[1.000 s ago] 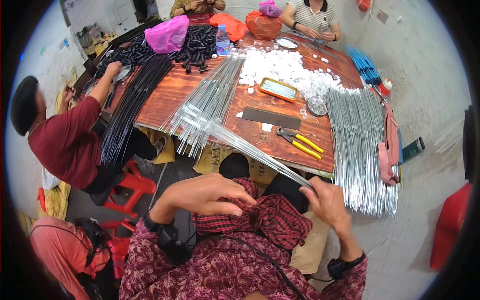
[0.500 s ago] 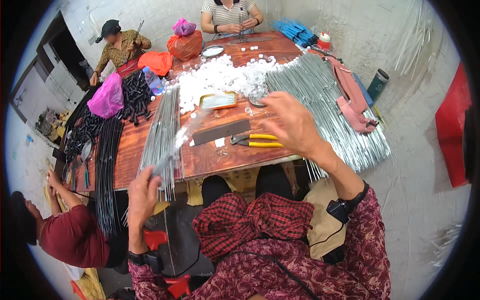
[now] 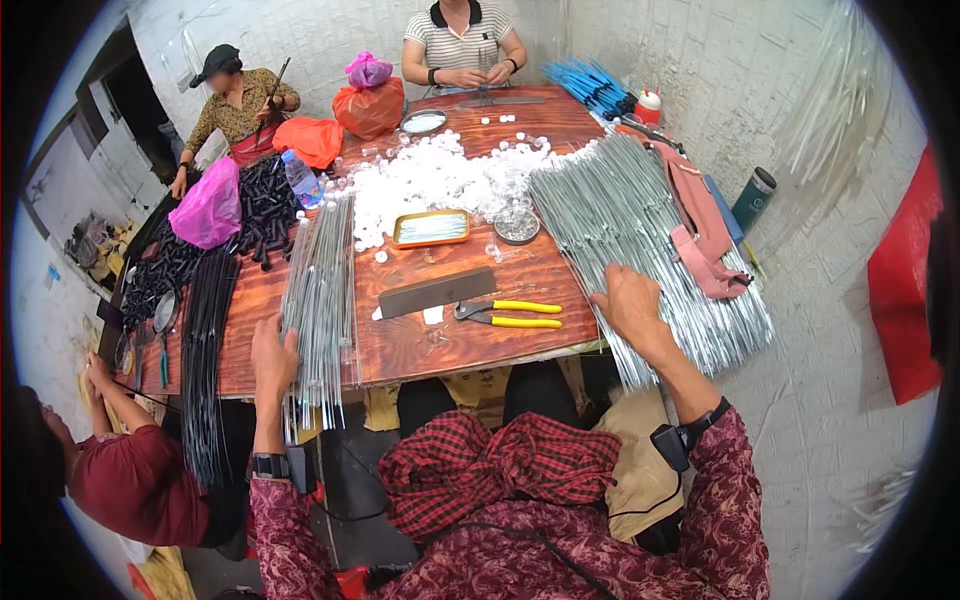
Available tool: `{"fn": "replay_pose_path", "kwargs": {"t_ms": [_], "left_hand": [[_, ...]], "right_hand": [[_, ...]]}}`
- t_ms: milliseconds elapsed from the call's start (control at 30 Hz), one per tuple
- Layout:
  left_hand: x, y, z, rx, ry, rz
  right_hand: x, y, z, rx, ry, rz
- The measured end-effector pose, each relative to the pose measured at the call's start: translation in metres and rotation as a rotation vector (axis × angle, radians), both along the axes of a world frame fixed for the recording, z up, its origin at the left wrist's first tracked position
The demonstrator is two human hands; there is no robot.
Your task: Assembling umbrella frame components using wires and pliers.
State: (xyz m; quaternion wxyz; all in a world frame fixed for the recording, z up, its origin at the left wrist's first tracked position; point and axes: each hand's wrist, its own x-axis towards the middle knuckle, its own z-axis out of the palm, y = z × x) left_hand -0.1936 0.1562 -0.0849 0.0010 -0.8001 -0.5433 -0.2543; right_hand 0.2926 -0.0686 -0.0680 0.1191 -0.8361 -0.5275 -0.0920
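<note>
My left hand rests at the left edge of a bundle of thin grey rods with clear tips, its fingers apart. Over at the right, my right hand reaches onto a wide pile of silver wire rods, thumb and forefinger apart; its other fingers are partly hidden. Between my hands lie yellow-handled pliers, a flat dark bar and a small white piece. Beyond them are an orange-rimmed tray of thin pale sticks and a round dish of small clear pieces.
White caps heap mid-table. Black rods, black parts, a pink bag and a water bottle stand left. A pink strap and green tumbler are right. Three people sit around the table.
My left hand has lowered to the grey bundle, and the rod-like thing it held in the air is no longer seen there. My right hand has moved down and right onto the silver rods.
</note>
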Motion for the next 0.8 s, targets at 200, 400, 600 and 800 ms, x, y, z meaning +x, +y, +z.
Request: {"fn": "replay_pose_path", "kwargs": {"t_ms": [200, 400, 600, 800], "left_hand": [[-0.006, 0.001, 0.002, -0.078, -0.118, -0.070], [-0.018, -0.007, -0.003, -0.048, -0.118, -0.114], [-0.022, -0.011, -0.002, -0.081, -0.081, -0.124], [-0.016, -0.026, 0.017, -0.016, -0.041, -0.135]], "right_hand": [[0.014, 0.004, -0.010, 0.002, 0.047, -0.037], [0.012, 0.006, 0.000, 0.026, 0.138, -0.084], [0.022, 0.005, 0.006, 0.146, 0.340, -0.159], [0.043, 0.012, -0.013, 0.298, 0.467, -0.020]]}}
